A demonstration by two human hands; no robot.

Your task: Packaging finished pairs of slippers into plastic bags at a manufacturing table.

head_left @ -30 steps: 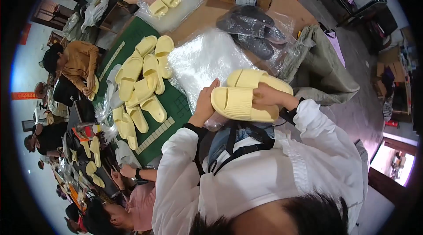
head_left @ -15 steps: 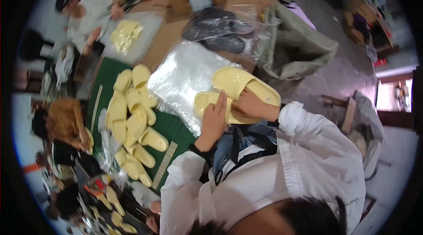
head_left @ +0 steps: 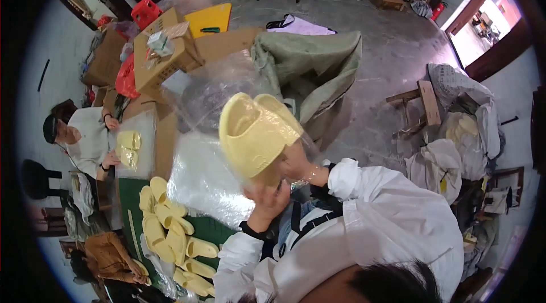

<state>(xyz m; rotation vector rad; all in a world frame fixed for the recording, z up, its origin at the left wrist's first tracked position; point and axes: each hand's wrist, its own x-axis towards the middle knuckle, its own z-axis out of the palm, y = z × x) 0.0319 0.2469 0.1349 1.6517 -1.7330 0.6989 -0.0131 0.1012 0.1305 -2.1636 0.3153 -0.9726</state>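
Note:
A pair of pale yellow slippers is held together, raised off the table with the soles toward me. My left hand, a black band on its wrist, grips the pair from below. My right hand holds the heel end, partly hidden behind the slippers. A clear plastic bag appears to wrap over the pair, though I cannot tell how far in they sit. Beneath lies a stack of clear plastic bags on the table.
Several yellow slippers lie on a green mat at the lower left. A person in white handles bagged slippers. Cardboard boxes, a grey-green sack and a wooden stool stand beyond.
Both hands have lifted the slipper pair from just above the bag stack up toward my face. The view has swung right, showing more of the floor.

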